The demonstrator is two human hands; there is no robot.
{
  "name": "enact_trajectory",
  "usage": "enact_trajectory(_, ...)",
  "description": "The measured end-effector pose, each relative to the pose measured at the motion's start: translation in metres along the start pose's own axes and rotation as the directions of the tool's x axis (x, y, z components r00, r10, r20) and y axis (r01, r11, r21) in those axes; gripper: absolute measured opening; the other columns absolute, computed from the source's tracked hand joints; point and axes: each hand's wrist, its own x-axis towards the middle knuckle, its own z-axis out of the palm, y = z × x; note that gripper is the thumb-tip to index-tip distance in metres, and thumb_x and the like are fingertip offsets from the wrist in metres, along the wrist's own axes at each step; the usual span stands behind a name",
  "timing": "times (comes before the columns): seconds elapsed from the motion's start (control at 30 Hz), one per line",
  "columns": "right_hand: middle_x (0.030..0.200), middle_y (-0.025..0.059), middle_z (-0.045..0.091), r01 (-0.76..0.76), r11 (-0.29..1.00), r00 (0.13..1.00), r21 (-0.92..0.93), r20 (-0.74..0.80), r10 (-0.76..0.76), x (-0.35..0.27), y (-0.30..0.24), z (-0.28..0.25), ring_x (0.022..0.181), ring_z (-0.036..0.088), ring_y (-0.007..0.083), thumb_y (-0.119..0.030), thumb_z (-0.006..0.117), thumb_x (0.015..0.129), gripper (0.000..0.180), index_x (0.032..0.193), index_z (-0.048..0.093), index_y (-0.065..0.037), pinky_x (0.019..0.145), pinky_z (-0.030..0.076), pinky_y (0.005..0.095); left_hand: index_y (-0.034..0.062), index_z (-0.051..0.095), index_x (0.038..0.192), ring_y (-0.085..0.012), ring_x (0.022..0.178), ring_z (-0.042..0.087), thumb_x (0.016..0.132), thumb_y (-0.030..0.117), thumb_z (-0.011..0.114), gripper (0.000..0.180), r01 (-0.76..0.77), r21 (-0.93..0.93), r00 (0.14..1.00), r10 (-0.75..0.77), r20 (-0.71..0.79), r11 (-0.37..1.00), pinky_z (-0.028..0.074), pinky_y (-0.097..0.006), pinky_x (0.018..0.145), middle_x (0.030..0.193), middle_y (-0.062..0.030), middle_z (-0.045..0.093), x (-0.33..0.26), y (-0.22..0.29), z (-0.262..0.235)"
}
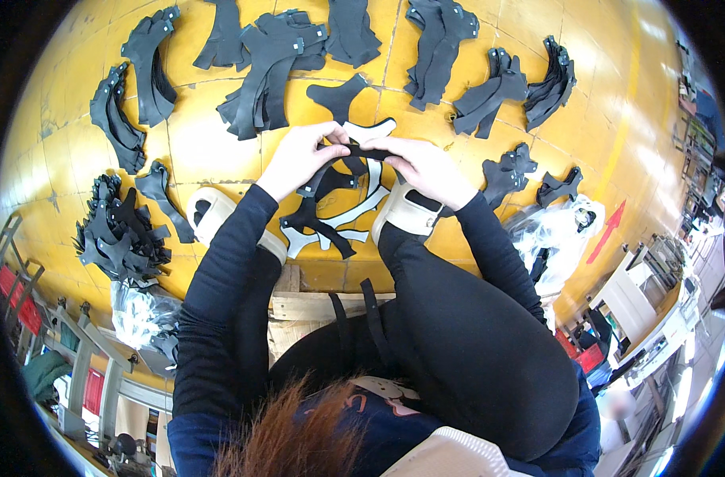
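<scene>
A narrow black piece (365, 152) is held up in front of the person, above the yellow floor (239, 163) and between the two pale shoes (410, 210). Both grips are on it. The left grip (308, 157) pinches its left end, thumb drawn in against the curled fingers; the right grip (426, 169) pinches the other end, index finger along the top and thumb underneath. The fingertips of the two sides are near each other, with a short black stretch showing between them. Whether the piece is folded or simply seen edge-on, I cannot tell.

Beneath it lie loose black cut pieces (336, 183) and white curved pieces (370, 129), overlapping on the floor. Farther out are fanned stacks of similar black shapes (271, 73), a tangled black heap (116, 230) to the left and a clear plastic bag (557, 226) to the right.

The held piece looks like thin, soft sheet material: probably light, bendy and hard to break, with a matt face that should not slip much. It would likely sag if taken at one end only, so a light pinch near both ends, thumbs below and fingers above, seems best for keeping it straight. Tugging hard might stretch its narrow parts.
</scene>
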Motion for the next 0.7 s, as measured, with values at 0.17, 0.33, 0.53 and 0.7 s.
enact_trajectory(0.17, 0.12, 0.01, 0.061, 0.026, 0.997, 0.999, 0.077, 0.034, -0.029, -0.001, 0.004, 0.002, 0.106, 0.059, 0.0257, 0.001, 0.048, 0.089, 0.041, 0.126, 0.059, -0.011, 0.091, 0.046, 0.0329, 0.0029, 0.062, 0.098, -0.0192, 0.084, 0.062, 0.082, 0.011, 0.069, 0.019, -0.066, 0.082, 0.995, 0.072, -0.07, 0.994, 0.047, -0.03, 0.077, 0.088, -0.0058, 0.066, 0.007, -0.005, -0.005)
enact_trajectory(0.33, 0.14, 0.0081, 0.049, -0.042, 0.956, 0.998, 0.289, -0.027, 0.052, -0.003, 0.0, -0.02, 0.131, 0.044, 0.0236, 0.005, 0.046, 0.087, 0.052, 0.136, 0.052, -0.01, 0.106, 0.036, 0.031, 0.0083, 0.058, 0.117, -0.0266, 0.106, 0.058, 0.08, 0.009, 0.069, 0.038, -0.146, 0.366, 0.79, 0.331, -0.516, 0.919, 0.043, -0.037, 0.094, 0.109, -0.0079, 0.061, 0.007, -0.006, 0.0)
enact_trajectory(0.53, 0.153, 0.0059, 0.032, -0.065, 0.682, 0.981, 0.728, -0.079, 0.178, -0.002, -0.008, -0.025, 0.131, 0.041, 0.0195, 0.009, 0.044, 0.085, 0.065, 0.147, 0.036, -0.008, 0.104, 0.039, 0.0316, 0.0009, 0.058, 0.117, -0.0128, 0.099, 0.059, 0.092, 0.015, 0.061, 0.028, -0.029, -0.378, 0.978, -0.052, -0.202, 0.925, 0.044, -0.027, 0.09, 0.107, -0.0073, 0.064, 0.004, 0.001, 0.014)
enact_trajectory(0.7, 0.155, 0.0113, 0.025, 0.028, 0.826, 0.988, 0.563, -0.14, 0.062, 0.002, -0.02, 0.003, 0.143, 0.024, 0.0253, 0.009, 0.046, 0.084, 0.069, 0.149, 0.03, -0.007, 0.116, 0.019, 0.0342, 0.0012, 0.06, 0.116, -0.0065, 0.081, 0.056, 0.095, 0.016, 0.06, 0.026, 0.041, -0.738, 0.997, -0.08, -0.017, 0.673, 0.048, -0.023, 0.069, 0.094, 0.0, 0.061, 0.002, 0.032, 0.04)
